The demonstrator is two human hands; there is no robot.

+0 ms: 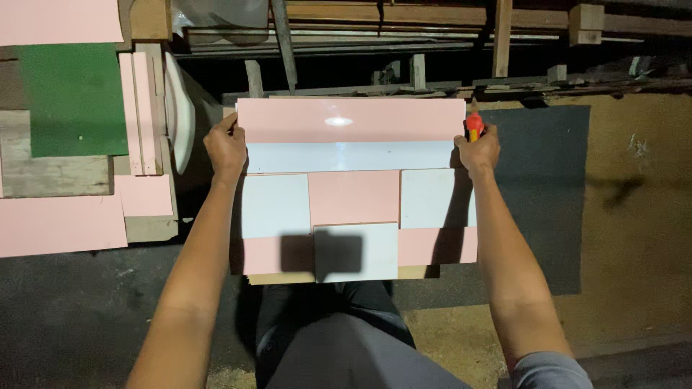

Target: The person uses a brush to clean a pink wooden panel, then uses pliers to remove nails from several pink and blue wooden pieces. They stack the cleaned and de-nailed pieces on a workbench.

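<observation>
A long pink panel lies across the far end of a stack of pink and white board pieces. My left hand grips the panel's left end, fingers curled over its edge. At the panel's right end, my right hand holds the edge and also clasps a small red and yellow tool that sticks up above the fingers. Below the panel a white strip and square pink and white pieces lie side by side.
To the left lie a green sheet, narrow pink strips and more pink boards. A dark mat covers the ground on the right. Timber lengths are stacked at the back. My dark-clothed legs are below.
</observation>
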